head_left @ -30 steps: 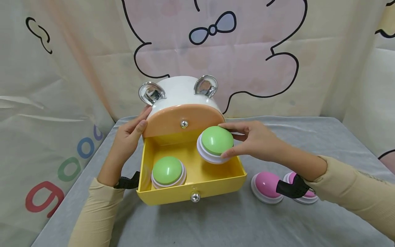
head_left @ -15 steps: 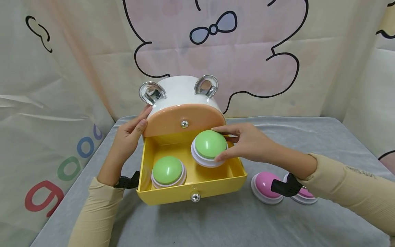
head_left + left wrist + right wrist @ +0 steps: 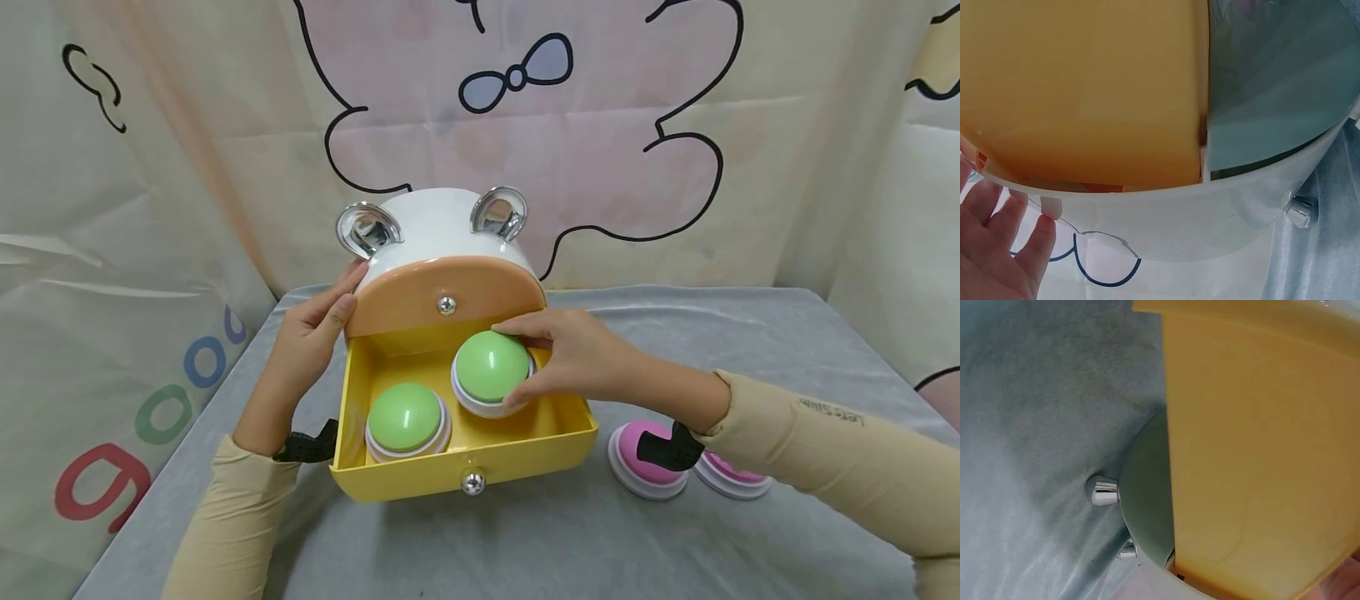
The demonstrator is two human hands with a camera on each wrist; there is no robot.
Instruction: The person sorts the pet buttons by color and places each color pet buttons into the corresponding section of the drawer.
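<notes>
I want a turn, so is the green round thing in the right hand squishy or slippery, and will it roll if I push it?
The green dome is probably stiff: no dent shows where the right hand pinches it. Its glossy surface may feel slippery. Set on its wide pale base, it would likely slide, not roll.

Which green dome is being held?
The right green dome: the right hand grips it, while the left green dome sits in the drawer, untouched.
</notes>
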